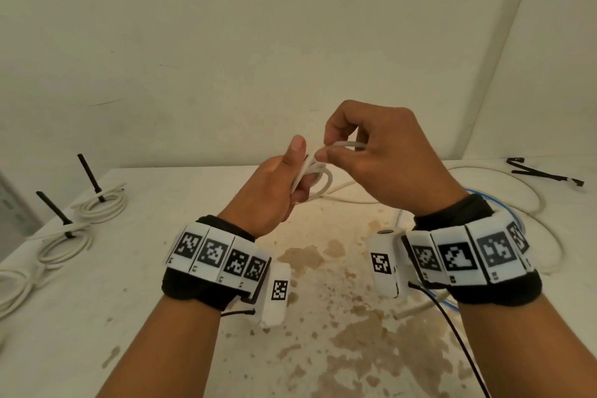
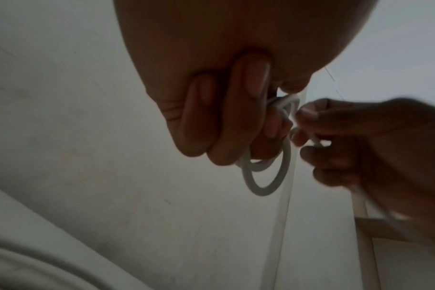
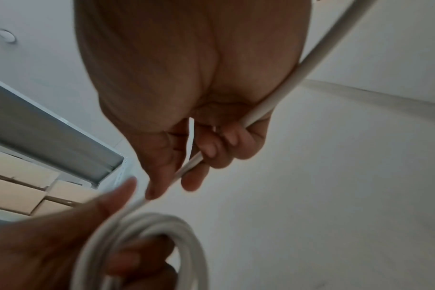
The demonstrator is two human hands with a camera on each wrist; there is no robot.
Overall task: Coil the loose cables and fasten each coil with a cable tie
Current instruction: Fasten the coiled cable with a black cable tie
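Note:
Above the middle of the table my left hand (image 1: 290, 178) grips a small coil of white cable (image 1: 318, 179), thumb upright, fingers curled round the loops (image 2: 263, 176). My right hand (image 1: 361, 145) pinches a strand of the same cable (image 1: 350, 145) just right of the coil, between thumb and fingers. In the right wrist view the cable (image 3: 273, 102) runs through the curled fingers toward the coil (image 3: 142, 231). The rest of the white cable (image 1: 529, 200) trails loose over the table's right side.
Two white coils (image 1: 103, 205) (image 1: 63, 244) fastened with black ties lie at the table's left, another coil (image 1: 13, 291) at the left edge. Black cable ties (image 1: 542, 173) lie at the far right. A blue cable (image 1: 517, 220) lies under my right wrist. Walls close the back and right.

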